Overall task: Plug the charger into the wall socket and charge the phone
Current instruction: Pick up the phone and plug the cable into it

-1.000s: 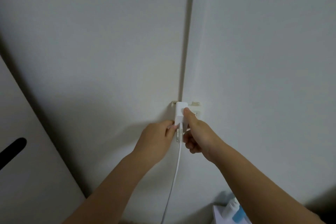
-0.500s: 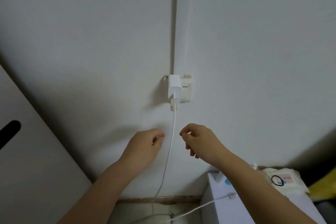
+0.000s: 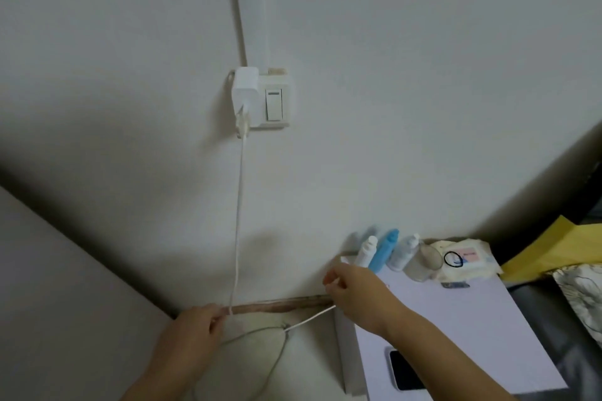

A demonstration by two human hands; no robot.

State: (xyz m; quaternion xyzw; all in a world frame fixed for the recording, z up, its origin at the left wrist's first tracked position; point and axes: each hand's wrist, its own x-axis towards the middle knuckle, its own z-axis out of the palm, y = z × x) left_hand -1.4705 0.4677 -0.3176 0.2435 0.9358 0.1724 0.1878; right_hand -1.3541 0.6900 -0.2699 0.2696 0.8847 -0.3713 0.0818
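Since the earlier frames both hands have dropped away from the charger (image 3: 245,93), which remains seated in the wall socket (image 3: 260,98). The left hand (image 3: 195,330) has its fingers closed on the white cable (image 3: 238,212) low near the floor; the right hand (image 3: 353,291) pinches the cable's free end. Count: one charger, one cable, one phone (image 3: 404,369), three bottles (image 3: 384,254). The phone lies screen-up, dark, on the white tabletop (image 3: 472,329) at right.
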